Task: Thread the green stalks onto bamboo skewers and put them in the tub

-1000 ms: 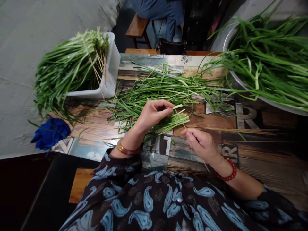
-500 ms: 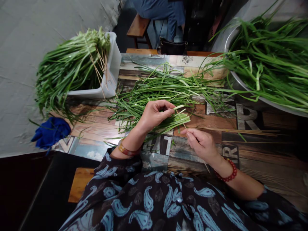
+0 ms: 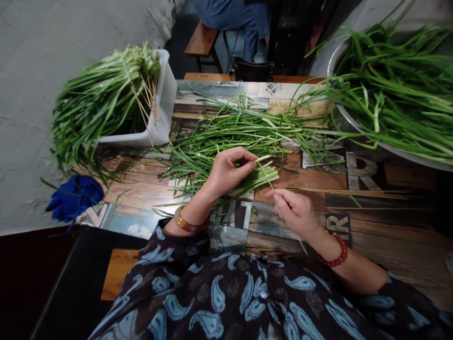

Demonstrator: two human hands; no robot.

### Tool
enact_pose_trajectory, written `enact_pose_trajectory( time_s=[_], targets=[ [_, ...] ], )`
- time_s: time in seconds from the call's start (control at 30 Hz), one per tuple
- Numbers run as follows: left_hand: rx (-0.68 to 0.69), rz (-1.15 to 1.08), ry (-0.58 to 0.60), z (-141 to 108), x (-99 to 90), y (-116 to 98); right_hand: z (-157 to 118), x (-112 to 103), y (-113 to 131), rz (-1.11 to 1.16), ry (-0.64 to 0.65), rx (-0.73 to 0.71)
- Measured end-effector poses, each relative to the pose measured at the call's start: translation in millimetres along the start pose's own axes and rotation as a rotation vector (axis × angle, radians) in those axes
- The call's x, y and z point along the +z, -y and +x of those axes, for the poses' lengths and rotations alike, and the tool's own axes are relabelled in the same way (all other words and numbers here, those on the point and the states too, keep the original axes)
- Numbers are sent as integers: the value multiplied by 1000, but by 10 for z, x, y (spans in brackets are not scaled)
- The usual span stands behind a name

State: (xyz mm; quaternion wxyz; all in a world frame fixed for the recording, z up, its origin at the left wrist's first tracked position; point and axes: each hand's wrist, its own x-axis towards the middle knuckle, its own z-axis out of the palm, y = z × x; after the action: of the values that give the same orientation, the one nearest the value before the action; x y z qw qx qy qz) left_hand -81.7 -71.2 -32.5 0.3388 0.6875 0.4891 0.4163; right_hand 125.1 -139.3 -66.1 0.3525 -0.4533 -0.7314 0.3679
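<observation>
My left hand (image 3: 229, 171), palm turned down, pinches a garlic chive stalk (image 3: 263, 158) close to its pale cut end. A thin bamboo skewer (image 3: 271, 185) passes across the pale ends of a small row of chives (image 3: 264, 176) just below those fingers. My right hand (image 3: 295, 211) is closed on the skewer, thumb against forefinger, and the skewer's tail sticks out below it. Under and beyond my left hand, loose chives (image 3: 226, 125) lie spread over the wood-patterned table (image 3: 269, 217). How far the skewer's tip goes through the stalks is hard to see.
At left, a white plastic bin (image 3: 166, 94) holds skewered chives (image 3: 106, 94). A blue glove or cloth (image 3: 75, 198) lies by the wall. Bamboo skewers (image 3: 371, 193) rest at right, below a metal basin (image 3: 331, 71) heaped with chives. Beyond the table, a person (image 3: 233, 21) sits near a black bag (image 3: 253, 71).
Both hands keep almost the same pose on the chive and the skewer. The view has shifted very slightly.
</observation>
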Motion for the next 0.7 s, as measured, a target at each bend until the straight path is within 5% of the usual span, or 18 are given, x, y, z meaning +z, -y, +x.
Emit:
enact_pose_trajectory(
  time_s=[0.43, 0.7],
  targets=[
    [41, 79, -40, -38, 73, -7, -16, 12, -20, 22, -16, 23],
    [8, 53, 41, -16, 7, 11, -7, 3, -10, 27, -3, 16]
  ],
)
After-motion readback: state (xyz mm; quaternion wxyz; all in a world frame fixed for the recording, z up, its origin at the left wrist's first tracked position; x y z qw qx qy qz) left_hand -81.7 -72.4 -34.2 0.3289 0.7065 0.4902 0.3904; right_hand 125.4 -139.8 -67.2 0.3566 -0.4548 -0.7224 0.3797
